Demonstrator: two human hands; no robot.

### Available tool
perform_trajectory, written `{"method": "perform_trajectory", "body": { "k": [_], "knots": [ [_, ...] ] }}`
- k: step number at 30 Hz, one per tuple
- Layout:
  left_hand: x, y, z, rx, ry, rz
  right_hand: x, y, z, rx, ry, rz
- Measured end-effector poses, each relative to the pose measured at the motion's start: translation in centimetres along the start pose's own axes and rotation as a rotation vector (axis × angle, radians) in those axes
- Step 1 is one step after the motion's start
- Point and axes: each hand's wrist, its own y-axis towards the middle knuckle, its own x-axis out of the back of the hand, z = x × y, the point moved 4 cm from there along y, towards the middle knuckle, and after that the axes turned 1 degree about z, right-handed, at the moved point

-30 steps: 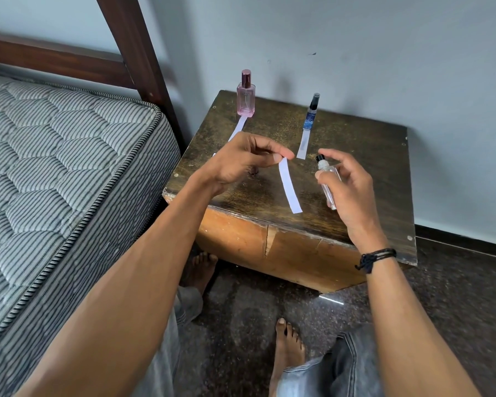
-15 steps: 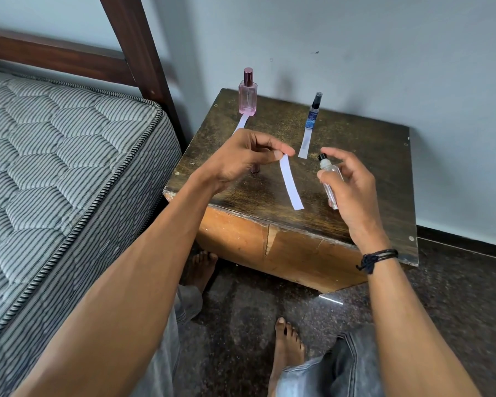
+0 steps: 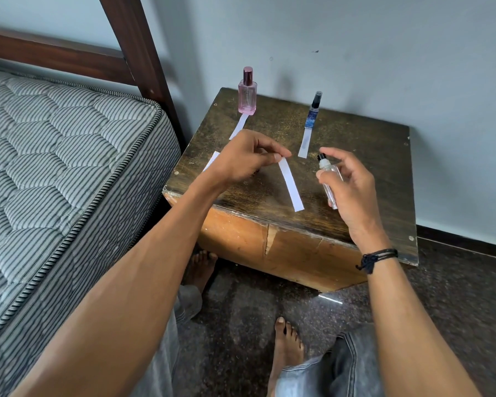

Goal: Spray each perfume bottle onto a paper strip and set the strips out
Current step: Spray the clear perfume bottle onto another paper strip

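My left fingertips (image 3: 279,156) pinch the top end of a paper strip (image 3: 291,187), which slants down and away from them above the wooden table (image 3: 390,167), with the left hand (image 3: 245,160) curled behind the pinch. Just right of the strip, my right hand (image 3: 355,193) grips a small clear bottle (image 3: 328,181). The thumb is on its side and the forefinger arches over the black nozzle; I cannot tell whether it presses. Beyond my left knuckles a pink bottle (image 3: 247,96) stands upright with a second strip (image 3: 239,126) lying before it. Beyond the gap between my hands stands a slim blue bottle (image 3: 314,113), a third strip (image 3: 304,144) touching its base. Left of my left hand, another strip's corner (image 3: 211,161) shows. Farther left lies a striped mattress (image 3: 55,156).
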Motion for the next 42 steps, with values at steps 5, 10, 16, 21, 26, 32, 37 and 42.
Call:
{"method": "perform_trajectory", "body": {
  "k": [5,10,16,21,26,32,37,42],
  "knots": [
    [-0.5,0.0,0.2,-0.074,0.401,-0.116,0.0,0.1,-0.2,-0.007,-0.031,-0.01],
    [-0.7,0.2,0.5,-0.064,0.507,-0.119,0.0,0.2,-0.5,0.013,-0.088,-0.002],
    [-0.8,0.2,0.5,-0.055,0.489,-0.106,-0.4,-0.1,-0.8,0.043,-0.279,0.114],
    [-0.8,0.3,0.5,-0.05,0.458,-0.104,-1.6,-0.7,-0.7,0.108,-0.509,0.235],
    [-0.8,0.3,0.6,-0.071,0.452,-0.09,-2.3,-1.0,-0.3,0.186,-0.641,0.285],
    [-0.6,0.4,0.6,-0.095,0.442,-0.098,-2.4,-1.0,-0.4,0.215,-0.69,0.325],
    [-0.6,0.5,0.6,-0.098,0.435,-0.093,-2.4,-0.9,-0.6,0.202,-0.702,0.325],
    [-0.7,0.5,0.6,-0.107,0.442,-0.09,-2.5,-0.9,-0.6,0.197,-0.706,0.323]
  ]
}}
